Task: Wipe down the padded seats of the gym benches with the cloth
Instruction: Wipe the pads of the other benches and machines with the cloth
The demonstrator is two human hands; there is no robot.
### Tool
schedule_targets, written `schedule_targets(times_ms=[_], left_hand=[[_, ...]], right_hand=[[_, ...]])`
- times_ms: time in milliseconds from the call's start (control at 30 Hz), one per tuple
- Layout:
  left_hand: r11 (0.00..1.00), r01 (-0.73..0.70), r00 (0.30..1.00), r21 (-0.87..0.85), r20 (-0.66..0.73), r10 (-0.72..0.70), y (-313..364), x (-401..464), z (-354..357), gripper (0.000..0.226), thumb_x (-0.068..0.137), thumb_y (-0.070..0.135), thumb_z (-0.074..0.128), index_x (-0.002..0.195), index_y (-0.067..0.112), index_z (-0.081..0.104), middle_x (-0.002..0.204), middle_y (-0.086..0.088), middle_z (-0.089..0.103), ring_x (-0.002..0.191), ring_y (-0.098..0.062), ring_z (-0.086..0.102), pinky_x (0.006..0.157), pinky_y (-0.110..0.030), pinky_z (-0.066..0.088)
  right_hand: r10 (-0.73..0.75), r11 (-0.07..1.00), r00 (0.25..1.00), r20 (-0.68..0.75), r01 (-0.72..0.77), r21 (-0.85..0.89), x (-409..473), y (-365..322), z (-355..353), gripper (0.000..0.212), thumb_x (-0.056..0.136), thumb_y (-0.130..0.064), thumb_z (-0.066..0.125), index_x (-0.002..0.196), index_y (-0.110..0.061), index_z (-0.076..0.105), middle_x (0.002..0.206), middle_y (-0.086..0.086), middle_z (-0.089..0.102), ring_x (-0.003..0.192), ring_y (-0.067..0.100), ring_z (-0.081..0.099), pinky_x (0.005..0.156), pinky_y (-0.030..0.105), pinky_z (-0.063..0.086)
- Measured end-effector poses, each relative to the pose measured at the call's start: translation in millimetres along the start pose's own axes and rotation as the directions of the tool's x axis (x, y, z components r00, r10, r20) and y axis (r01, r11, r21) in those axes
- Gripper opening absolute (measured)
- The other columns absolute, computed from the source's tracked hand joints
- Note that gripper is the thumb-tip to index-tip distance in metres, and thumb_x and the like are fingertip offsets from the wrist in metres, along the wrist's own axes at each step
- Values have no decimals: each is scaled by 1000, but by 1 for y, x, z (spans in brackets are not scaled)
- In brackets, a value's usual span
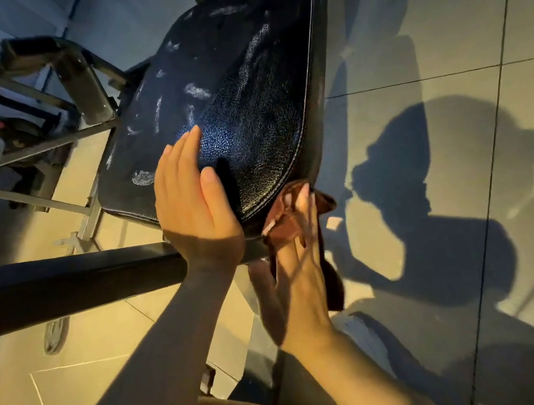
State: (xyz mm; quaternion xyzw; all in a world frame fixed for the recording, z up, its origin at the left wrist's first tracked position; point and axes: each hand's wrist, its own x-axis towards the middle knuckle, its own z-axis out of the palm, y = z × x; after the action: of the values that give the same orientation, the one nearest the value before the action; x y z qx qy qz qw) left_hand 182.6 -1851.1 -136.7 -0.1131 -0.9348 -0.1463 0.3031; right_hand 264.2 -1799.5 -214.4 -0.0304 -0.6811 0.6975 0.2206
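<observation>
Large pale floor tiles [408, 42] catch a warm light, and the shadow of a person [431, 198] falls dark across them to the right. A black padded seat [241, 84] rises at a slant from the middle of the view toward the top, its grained vinyl shiny, edged with a light stitched seam and marked with whitish scuffs and smears along its left half. To the left stands a dark metal frame [74, 78] of bars and uprights, and a thick black bar [63, 288] crosses low on the left, running under the near end of the seat. The left hand [192, 199] lies flat on the near end of the padded seat, fingers straight and together, thumb out to the side, holding nothing. The right hand [297, 250] reaches up beside the seat's lower right corner with its fingers extended, pressing a reddish-brown cloth [294, 212] against the rounded edge of the pad; the cloth is bunched there, with a fold sticking out to the right and some of it hanging down behind the hand. A small round disc [55, 336] lies on the floor below the black bar.
</observation>
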Motion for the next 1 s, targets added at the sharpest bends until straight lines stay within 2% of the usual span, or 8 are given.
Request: schedule_targets(times_ms=[67, 267, 367, 500, 700, 767, 900, 1000], left_hand=[[1000, 12, 1000, -1, 13, -12, 2, 0, -2, 48, 99, 24, 28, 136, 4, 50, 136, -14, 55, 130, -31, 46, 109, -49, 31], [1000, -16, 998, -19, 53, 17, -4, 1, -2, 48, 101, 25, 28, 139, 5, 47, 139, -12, 52, 131, -28, 45, 109, -50, 32], [1000, -16, 999, -23, 27, 17, -2, -1, -1, 46, 100, 21, 29, 139, 4, 47, 139, -12, 52, 131, -27, 45, 110, -48, 31], [1000, 4, 999, -12, 33, -4, -3, -1, 0, 46, 100, 21, 29, 138, 5, 48, 139, -12, 52, 132, -26, 44, 111, -49, 31], [999, 36, 996, 28, 77, -38, -3, 0, -4, 47, 100, 23, 28, 137, 4, 50, 141, -11, 50, 137, -23, 40, 116, -42, 27], [997, 56, 994, 59, 91, -61, -2, 1, -5, 48, 100, 25, 28, 138, 5, 49, 142, -11, 49, 137, -22, 39, 116, -36, 24], [990, 103, 988, 91, 105, -113, 4, 1, -5, 51, 99, 30, 27, 136, 6, 51, 141, -11, 49, 134, -21, 40, 115, -29, 24], [985, 141, 984, 95, 94, -150, 5, 1, -3, 52, 99, 31, 24, 135, 6, 53, 139, -11, 51, 132, -18, 41, 113, -28, 26]], right_hand=[[3, 1000, 1000, 2, -3, 1, 3, 1, 1, 61, 101, -57, 21, 154, -34, 3, 161, 7, 15, 150, 24, 11, 121, 26, 9], [126, 990, 992, -24, -124, 61, 50, -8, -16, 73, 99, -59, 18, 146, -4, 32, 151, 22, 35, 141, 28, 29, 118, 35, 20], [234, 961, 972, 12, -233, 147, 116, -11, -40, 78, 86, -64, 19, 144, -17, 42, 148, 7, 44, 137, 20, 37, 113, 33, 31], [133, 982, 988, 73, -141, 123, 165, -6, -46, 73, 92, -56, 20, 145, -11, 42, 153, 10, 40, 144, 22, 29, 118, 31, 19], [-89, 996, 987, 131, 88, 13, 97, 3, -48, 59, 102, -50, 23, 155, -26, 14, 161, 11, 15, 150, 27, 14, 122, 42, 15], [-139, 989, 973, 183, 147, -29, 79, 0, -50, 61, 103, -50, 18, 155, -17, 21, 162, 12, 13, 150, 30, 11, 120, 48, 17], [-115, 992, 965, 237, 101, 72, 61, -4, -60, 54, 105, -47, 13, 141, -18, 40, 162, -1, 18, 151, 24, 11, 121, 33, 13], [-70, 964, 994, 78, 48, 262, 72, -9, -65, 41, 105, -21, 29, 142, -6, 40, 151, 6, 40, 144, 26, 33, 115, 24, 28]])
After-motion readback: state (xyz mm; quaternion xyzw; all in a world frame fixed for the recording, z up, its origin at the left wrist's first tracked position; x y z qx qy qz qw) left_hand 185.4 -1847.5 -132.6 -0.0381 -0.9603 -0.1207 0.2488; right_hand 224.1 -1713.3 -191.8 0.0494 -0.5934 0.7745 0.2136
